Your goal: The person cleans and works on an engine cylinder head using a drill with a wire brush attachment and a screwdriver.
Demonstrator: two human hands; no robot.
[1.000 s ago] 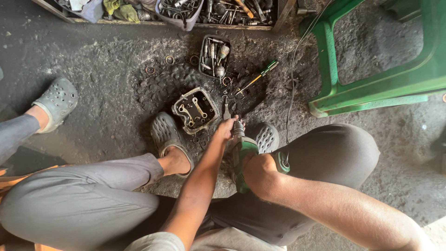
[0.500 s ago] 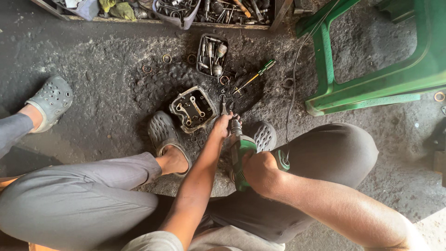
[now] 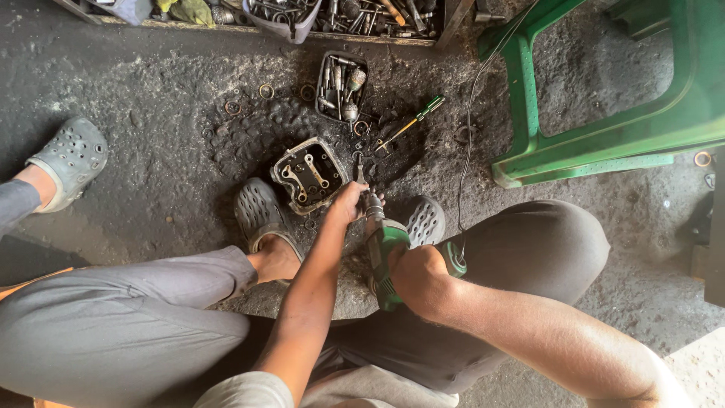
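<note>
I sit low over a dark, greasy floor with my knees apart. My right hand (image 3: 420, 281) grips the body of a green power drill (image 3: 387, 255), its nose pointing away from me toward the floor. My left hand (image 3: 349, 202) pinches the drill's chuck end, beside a grimy metal engine cover (image 3: 310, 173) that lies open side up between my grey clogs. What sits at the drill's tip is hidden by my left fingers.
A small metal tray of bolts and sockets (image 3: 340, 85) lies beyond, with a green-handled screwdriver (image 3: 413, 122) and scattered washers. A green plastic chair (image 3: 604, 113) stands at right, a tool crate (image 3: 355, 17) along the top. Another person's clogged foot (image 3: 69, 157) is at left.
The view has shifted slightly; both hands stay on the drill, with the left hand still working at its chuck end.
</note>
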